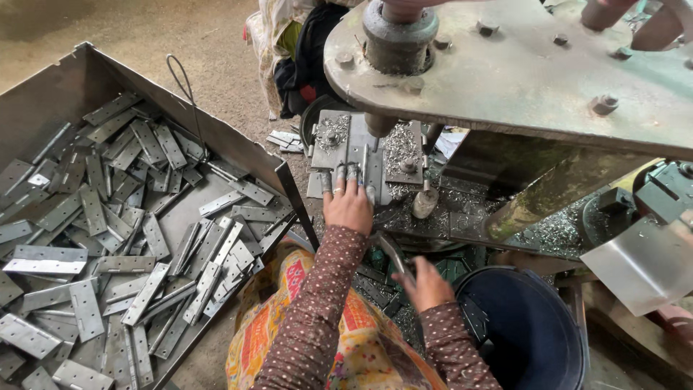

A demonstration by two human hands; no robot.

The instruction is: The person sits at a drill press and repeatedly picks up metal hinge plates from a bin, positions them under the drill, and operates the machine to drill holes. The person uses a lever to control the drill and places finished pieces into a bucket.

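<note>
Big grey sheet-metal tray (43,94) at left, heaped with flat perforated steel strips (108,238). Left hand (349,206), fingers spread flat on grey steel plate (361,155) under press head (505,65), centre far. Right hand (426,285) curled round thin metal strip (390,253), beside dark blue bucket (534,332), near right.

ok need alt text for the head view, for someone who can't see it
Seen from above, a person's left hand presses flat metal strips on the bed of a heavy press machine, while the right hand grips a curved metal lever lower down. A large metal tray of flat hinge plates sits to the left, a dark bucket to the right.
</note>
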